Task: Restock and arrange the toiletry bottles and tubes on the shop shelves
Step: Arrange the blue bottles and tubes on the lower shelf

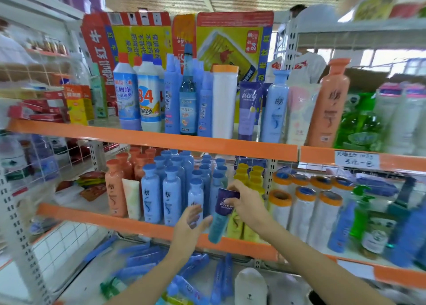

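**Q:** What is nearest the camera, at the bottom of the frame?

**A:** Two bare forearms reach up from the lower edge. Below them, on the lowest shelf (96, 279), blue tubes (138, 262) lie flat and scattered.

**Q:** And the item being handled?

**A:** A purple-and-teal tube (221, 214) sits at centre frame, in front of the orange lip of the middle shelf (129, 220). The right hand (244, 203) is clamped on its dark purple top end, fingers wrapped over the upper edge. The left hand (190, 226) is spread, fingers apart, with the thumb just beside the teal lower half; motion blur makes it hard to say whether it actually touches.

**Q:** How does the tube lie?

**A:** Its long axis runs close to upright, tilted slightly, purple end toward upper right and teal end pointing down and a little left. It hangs between the hands, the right one above it, the left one below and to the left.

**Q:** Where might it go?

**A:** Behind it stand light blue shampoo bottles (151, 196) and yellow bottles (242, 221). Farther up, on the top shelf, a matching purple tube (247, 111) stands upright, which seems the likely destination, so a lift straight up and slightly right.
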